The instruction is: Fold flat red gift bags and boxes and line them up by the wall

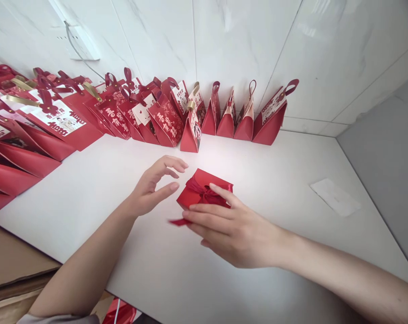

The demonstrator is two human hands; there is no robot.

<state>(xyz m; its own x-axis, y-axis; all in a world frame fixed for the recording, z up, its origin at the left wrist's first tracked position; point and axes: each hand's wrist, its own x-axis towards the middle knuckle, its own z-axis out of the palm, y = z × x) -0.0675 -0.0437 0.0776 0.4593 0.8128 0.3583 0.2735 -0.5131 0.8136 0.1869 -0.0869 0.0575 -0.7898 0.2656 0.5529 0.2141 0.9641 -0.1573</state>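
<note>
A small red gift box (199, 174) tied with a dark red ribbon bow (204, 191) sits on the white table in front of me. My right hand (231, 227) lies against its near right side, one finger across the bow and the other fingers stretched along the near edge. These fingers hide part of the box. A loose ribbon end (179, 222) sticks out to the left below them. To the left of the box, my left hand (158, 184) hovers empty, with its fingers slightly bent and its thumb apart.
Several red gift boxes with loop handles (166, 119) line the back of the white table (292, 252), and more crowd its left side (21, 148). A white paper piece (335, 196) lies at right. Behind is a tiled wall; cardboard (18, 256) stands below left.
</note>
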